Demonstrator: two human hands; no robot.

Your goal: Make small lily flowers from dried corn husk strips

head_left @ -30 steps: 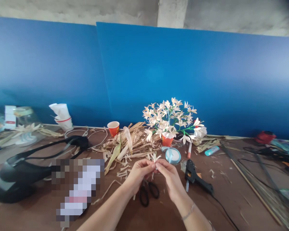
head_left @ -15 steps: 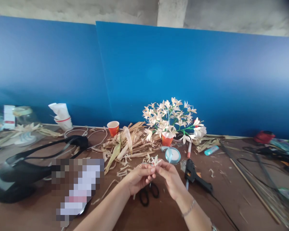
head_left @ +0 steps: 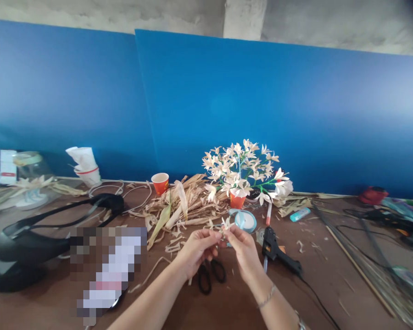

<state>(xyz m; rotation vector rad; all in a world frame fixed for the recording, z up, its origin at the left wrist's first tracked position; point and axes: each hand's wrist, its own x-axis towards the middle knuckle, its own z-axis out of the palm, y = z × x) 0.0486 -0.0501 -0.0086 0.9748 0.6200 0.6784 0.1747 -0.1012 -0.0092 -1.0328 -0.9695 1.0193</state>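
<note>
Just above the table's middle, my left hand (head_left: pixel 200 247) and my right hand (head_left: pixel 242 247) meet at the fingertips. Both are pinched closed on a small pale flower (head_left: pixel 226 223), whose petals stick up past the fingers; its lower part is hidden. Black-handled scissors (head_left: pixel 210 277) lie under my hands, blades out of sight. Behind my right hand is a roll of light blue ribbon (head_left: pixel 246 222). A black hot glue gun (head_left: pixel 277 254) rests to its right. Farther back, a bunch of similar pale flowers (head_left: pixel 244 167) stands in a red paper cup (head_left: pixel 237 201).
Dry corn husks (head_left: pixel 189 206) are heaped behind my hands, beside another red paper cup (head_left: pixel 160 183). At left lie a black strapped object (head_left: pixel 27 252) and a pixelated item (head_left: pixel 117 270). Thin rods (head_left: pixel 361 270) and cables lie at right. A blue partition (head_left: pixel 209 91) closes the back.
My fingers have shifted slightly around the flower, and its petals now point more upward. My right hand has turned a little. The whole view has drifted slightly.
</note>
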